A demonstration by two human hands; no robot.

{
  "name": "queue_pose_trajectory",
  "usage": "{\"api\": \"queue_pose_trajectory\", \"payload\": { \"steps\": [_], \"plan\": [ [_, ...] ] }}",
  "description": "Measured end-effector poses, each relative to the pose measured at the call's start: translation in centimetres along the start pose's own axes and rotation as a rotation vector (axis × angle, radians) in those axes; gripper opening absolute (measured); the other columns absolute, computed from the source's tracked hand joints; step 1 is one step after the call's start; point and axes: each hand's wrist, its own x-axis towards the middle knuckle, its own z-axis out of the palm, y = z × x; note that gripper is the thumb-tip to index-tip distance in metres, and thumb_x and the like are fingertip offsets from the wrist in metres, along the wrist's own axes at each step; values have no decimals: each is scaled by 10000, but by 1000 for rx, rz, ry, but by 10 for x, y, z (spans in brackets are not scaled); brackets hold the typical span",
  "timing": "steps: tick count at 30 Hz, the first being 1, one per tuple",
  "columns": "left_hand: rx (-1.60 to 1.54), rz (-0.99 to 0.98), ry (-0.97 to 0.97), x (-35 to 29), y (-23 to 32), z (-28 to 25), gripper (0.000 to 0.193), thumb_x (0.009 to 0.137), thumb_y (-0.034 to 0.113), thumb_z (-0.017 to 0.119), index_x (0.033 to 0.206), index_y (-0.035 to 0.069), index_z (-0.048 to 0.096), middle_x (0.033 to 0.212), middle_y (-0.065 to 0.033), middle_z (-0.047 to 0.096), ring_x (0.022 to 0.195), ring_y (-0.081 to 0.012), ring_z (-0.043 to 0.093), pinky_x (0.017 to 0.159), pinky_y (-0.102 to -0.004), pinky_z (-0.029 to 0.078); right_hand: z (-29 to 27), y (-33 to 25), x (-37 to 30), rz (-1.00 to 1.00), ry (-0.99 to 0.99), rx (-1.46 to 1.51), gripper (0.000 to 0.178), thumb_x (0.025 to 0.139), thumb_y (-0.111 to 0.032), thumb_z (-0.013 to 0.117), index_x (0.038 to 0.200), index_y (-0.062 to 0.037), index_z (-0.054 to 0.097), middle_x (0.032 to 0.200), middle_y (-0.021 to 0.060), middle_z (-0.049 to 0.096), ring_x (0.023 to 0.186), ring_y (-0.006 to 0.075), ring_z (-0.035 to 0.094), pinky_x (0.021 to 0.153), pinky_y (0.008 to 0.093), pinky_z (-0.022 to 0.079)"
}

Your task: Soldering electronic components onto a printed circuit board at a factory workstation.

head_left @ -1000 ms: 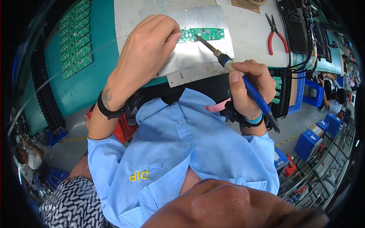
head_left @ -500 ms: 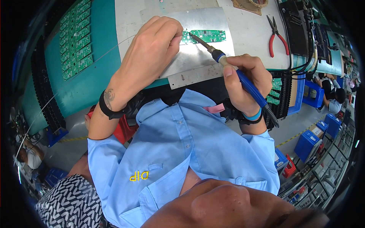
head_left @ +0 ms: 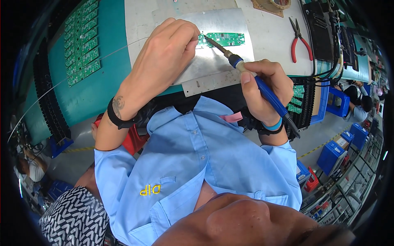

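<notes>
A green circuit board [head_left: 227, 39] lies on a shiny metal plate [head_left: 232, 20] on the workbench. My right hand [head_left: 269, 88] is closed around the blue handle of a soldering iron [head_left: 269, 95], whose tip meets the board toward its left end. Beside that tip, the fingers of my left hand [head_left: 166, 51] are pinched together at the board's left end, covering part of it. From behind this hand a thin solder wire [head_left: 123, 46] runs off to the left; its end at the fingertips is hidden.
Red-handled pliers [head_left: 300, 44] lie right of the plate, near a black holder [head_left: 318, 35] and cables. A sheet of green boards [head_left: 88, 47] lies on the left mat, beside a black rail [head_left: 50, 88]. Blue bins [head_left: 333, 156] stand on the floor at right.
The solder wire has shifted slightly at the left. Both hands and the soldering iron keep nearly the same place, with the tip still at the board.
</notes>
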Motion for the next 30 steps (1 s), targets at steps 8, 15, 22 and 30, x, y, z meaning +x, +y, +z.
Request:
{"api": "queue_pose_trajectory", "payload": {
  "steps": [8,15,22,30],
  "plan": [
    [0,17,8,1,-1,1,113,818,-62,664,880,-8,586,885,-119,644,849,-327,618,780,-410,523,2,1,-1,-10,18,-1,142,892,-59,708,974,33,638,757,93,682,619,73,563,575,213,418],
    [6,19,7,2,-2,3,113,818,-60,665,881,-9,587,874,-122,637,844,-326,614,778,-411,523,1,0,-1,-8,15,-1,145,895,-63,707,975,34,637,750,92,678,616,74,564,571,214,416],
    [7,20,9,2,-1,4,112,815,-61,664,876,-9,585,869,-125,636,833,-328,609,770,-413,522,1,0,-1,-12,10,10,143,897,-62,704,973,37,634,748,96,677,613,72,559,568,214,411],
    [3,20,7,2,-1,4,106,814,-59,666,872,-14,589,880,-125,643,837,-328,614,769,-409,525,0,-1,-2,-33,4,-5,137,898,-53,699,971,41,630,746,100,675,610,75,557,569,211,408]
  ]
}}
